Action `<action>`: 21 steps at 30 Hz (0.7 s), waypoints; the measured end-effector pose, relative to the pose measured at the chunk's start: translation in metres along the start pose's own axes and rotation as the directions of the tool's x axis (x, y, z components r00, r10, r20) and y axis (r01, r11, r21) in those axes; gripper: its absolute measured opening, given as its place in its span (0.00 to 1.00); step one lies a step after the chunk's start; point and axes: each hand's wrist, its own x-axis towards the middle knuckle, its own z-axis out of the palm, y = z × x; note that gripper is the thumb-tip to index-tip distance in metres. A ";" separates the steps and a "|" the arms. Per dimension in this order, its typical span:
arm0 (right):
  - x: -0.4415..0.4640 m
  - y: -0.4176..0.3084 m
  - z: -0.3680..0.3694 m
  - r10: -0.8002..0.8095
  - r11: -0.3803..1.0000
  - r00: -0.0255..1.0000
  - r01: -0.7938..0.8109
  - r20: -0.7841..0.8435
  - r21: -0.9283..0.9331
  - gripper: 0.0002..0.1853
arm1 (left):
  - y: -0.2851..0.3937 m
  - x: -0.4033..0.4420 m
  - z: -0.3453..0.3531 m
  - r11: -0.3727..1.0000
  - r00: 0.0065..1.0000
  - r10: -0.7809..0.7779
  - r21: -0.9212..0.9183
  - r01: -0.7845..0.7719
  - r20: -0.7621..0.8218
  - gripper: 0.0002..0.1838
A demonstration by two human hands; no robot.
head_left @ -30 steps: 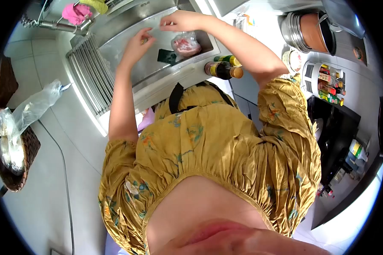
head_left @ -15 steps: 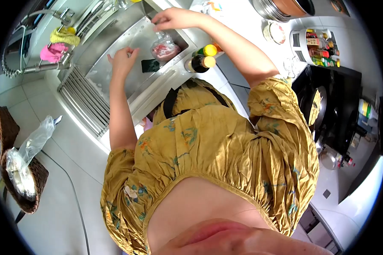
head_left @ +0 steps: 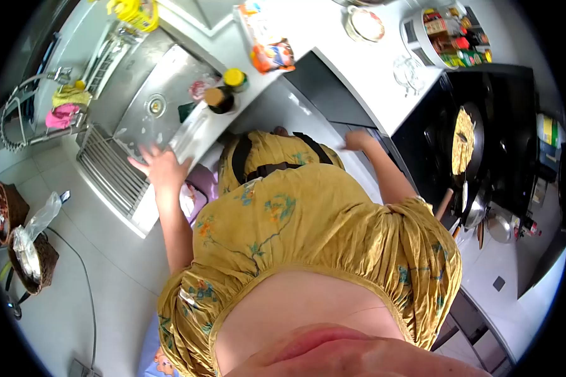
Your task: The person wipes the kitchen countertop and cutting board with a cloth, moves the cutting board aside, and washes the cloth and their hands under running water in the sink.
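My left hand (head_left: 163, 168), fingers spread and holding nothing, is over the front edge of the steel sink (head_left: 131, 119), near the ribbed drainboard (head_left: 110, 166). Lower and to the right, my right hand (head_left: 360, 141) is beside the dark cabinet front under the counter. Its fingers are small and blurred, so their closing is unclear. Inside the sink lie a bag of pinkish meat (head_left: 199, 88) and a dark green pad (head_left: 186, 112). On the sink's front rim stand a dark bottle with a brown cap (head_left: 214, 96) and a yellow-capped bottle (head_left: 235, 78).
To the right is a black stove (head_left: 437, 135) with a pan (head_left: 478, 141) holding yellow food (head_left: 463, 141). An orange packet (head_left: 273, 56), a lidded pot (head_left: 365, 25) and a glass container (head_left: 408, 72) sit on the counters. Baskets (head_left: 34, 267) and a cable (head_left: 89, 276) are at left.
Both hands have come out of the sink: the left back over its front edge, the right down and away to the right. The bag of meat stays in the sink. My view has shifted rightward.
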 end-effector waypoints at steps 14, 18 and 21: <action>-0.089 0.006 -0.034 -0.078 0.884 0.816 0.323 -0.573 0.339 0.29 | 0.062 -0.004 -0.021 0.755 0.926 0.025 -0.600 -0.265 -0.377 0.11; -0.104 0.020 -0.030 0.060 0.639 0.771 0.458 -0.634 0.617 0.23 | 0.084 -0.015 -0.033 0.946 0.719 0.212 -0.044 -0.320 -0.661 0.12; -0.143 -0.009 -0.042 -0.131 0.943 0.380 0.334 -0.916 0.004 0.18 | 0.100 -0.012 -0.061 0.894 0.711 0.174 -0.193 -0.404 -0.681 0.18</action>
